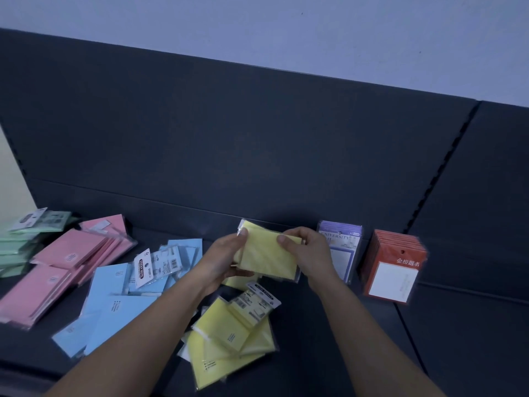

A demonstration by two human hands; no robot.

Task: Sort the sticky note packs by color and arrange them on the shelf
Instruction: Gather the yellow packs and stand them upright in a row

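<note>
**Both hands grasp a small stack of yellow packs**

You are holding a small stack of pale yellow, plastic-wrapped sticky note packs (pixel 269 257) between both hands, over the dark grey shelf (pixel 329 339) and close to its upright back panel (pixel 229 138). Whether the stack's far edge touches the panel is not clear.

Your left hand (pixel 224 262) grasps the stack's left side, thumb on the top corner and fingers curled underneath. Your right hand (pixel 307 253) grasps the right side, thumb pressed on the upper face and the other fingers hidden behind.

Just below your hands, a loose heap of yellow packs (pixel 229 342) lies overlapping on the shelf, with a white header card showing on top. To its left lies a jumbled heap of light blue packs (pixel 114 305), then fanned pink packs (pixel 57 270), then mint green packs (pixel 23 242) at the far left edge.

To the right of your right hand, purple-and-white card packs (pixel 345 247) stand upright. A little apart from them stands a row of red-orange packs with white panels (pixel 392 267).
</note>
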